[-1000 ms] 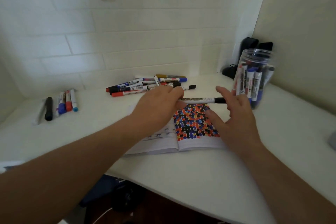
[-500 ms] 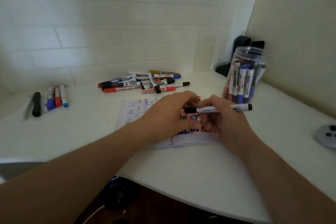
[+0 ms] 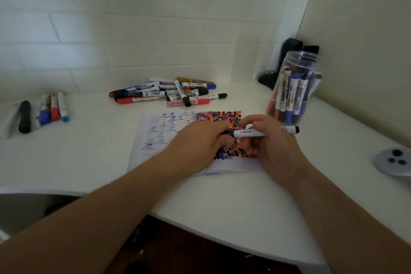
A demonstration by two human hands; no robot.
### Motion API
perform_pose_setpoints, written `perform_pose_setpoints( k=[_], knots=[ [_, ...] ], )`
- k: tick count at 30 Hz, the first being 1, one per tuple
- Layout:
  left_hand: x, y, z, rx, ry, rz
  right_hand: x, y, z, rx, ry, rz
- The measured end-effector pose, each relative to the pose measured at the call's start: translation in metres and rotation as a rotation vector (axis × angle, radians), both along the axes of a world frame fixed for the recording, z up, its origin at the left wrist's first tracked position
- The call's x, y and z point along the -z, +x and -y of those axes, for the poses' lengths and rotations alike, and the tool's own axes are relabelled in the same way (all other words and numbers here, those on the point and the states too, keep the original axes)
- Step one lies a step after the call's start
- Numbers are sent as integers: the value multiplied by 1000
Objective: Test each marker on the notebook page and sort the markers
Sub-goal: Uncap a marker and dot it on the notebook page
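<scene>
Jar [image 3: 291, 93] beside notebook [image 3: 160, 135]; marker pile [image 3: 169, 93] behind.

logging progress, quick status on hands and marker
Left hand grips the marker cap end, right hand holds its barrel. Marker level above notebook. Nothing in the way.

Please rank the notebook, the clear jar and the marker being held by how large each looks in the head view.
1. notebook
2. clear jar
3. held marker, partly hidden by both hands
</scene>
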State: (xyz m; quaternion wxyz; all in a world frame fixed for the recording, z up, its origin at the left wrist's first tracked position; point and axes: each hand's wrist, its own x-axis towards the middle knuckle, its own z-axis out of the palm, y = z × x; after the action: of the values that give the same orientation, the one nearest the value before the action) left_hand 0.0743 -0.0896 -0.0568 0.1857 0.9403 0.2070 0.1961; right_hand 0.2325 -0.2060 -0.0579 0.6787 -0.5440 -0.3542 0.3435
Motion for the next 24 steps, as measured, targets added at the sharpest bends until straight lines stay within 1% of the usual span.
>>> perform_pose_setpoints(
  k=[3,5,7,9,11,13,15,17,19,21,24],
  knots=[
    [2,-9,-8,-42,-217,53,-7,16,8,96,83,-258],
    [3,-12,-14,-40,-244,88,-9,25,14,122,93,-312],
    [3,-12,-14,-54,-256,112,-9,27,16,91,64,-296],
    [1,-12,-12,-76,-299,137,-11,21,15,44,31,-238],
    [-1,-11,-10,-85,-304,123,-10,17,16,2,16,-132],
    [-1,-10,-10,-89,-299,91,-7,12,18,-26,6,64],
    [-1,-8,-12,-95,-283,49,-4,6,20,-20,-48,260],
    [-1,-7,-14,-98,-296,2,-2,2,20,23,-113,385],
    [-1,-7,-15,-66,-290,-57,-3,-1,18,66,-172,452],
    [-2,-8,-16,-34,-269,-98,-5,-2,15,82,-220,454],
    [-2,-7,-19,-37,-267,-112,-5,-4,13,97,-258,460]
  ],
)
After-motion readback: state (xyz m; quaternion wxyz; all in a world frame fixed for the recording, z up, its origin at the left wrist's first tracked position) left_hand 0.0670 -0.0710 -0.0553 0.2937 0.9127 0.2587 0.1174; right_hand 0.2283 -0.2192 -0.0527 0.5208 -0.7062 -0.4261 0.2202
